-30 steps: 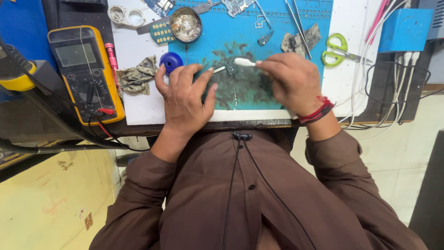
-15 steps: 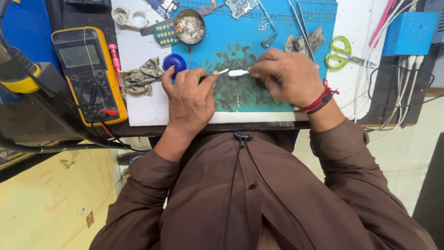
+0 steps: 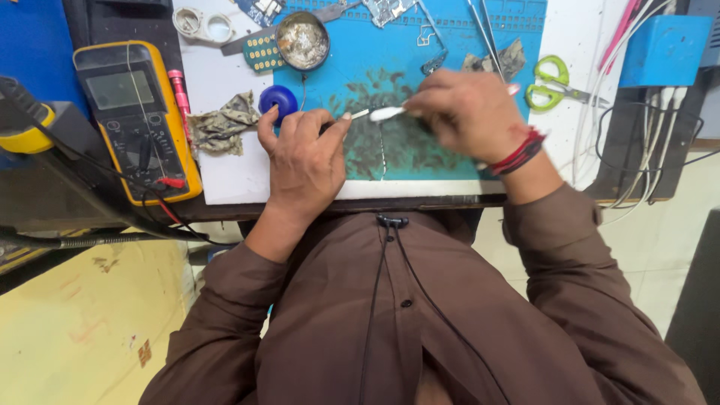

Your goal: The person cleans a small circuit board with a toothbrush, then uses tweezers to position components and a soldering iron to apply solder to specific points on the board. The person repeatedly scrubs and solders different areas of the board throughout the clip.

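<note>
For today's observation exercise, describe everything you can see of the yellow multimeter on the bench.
The multimeter lies flat at the left of the bench, beside the white board. It has a yellow casing that looks rubbery, around a dark face with a grey blank screen at the top and a round dial below. Red and black leads plug in near its lower end and trail off the bench edge. A slim red pen-like tool lies along its right side. Neither hand touches it.

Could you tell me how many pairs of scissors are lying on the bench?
1. The green-handled scissors lie at the right edge of the blue mat, just beyond the right hand. Others may be hidden under the hands or clutter.
</note>
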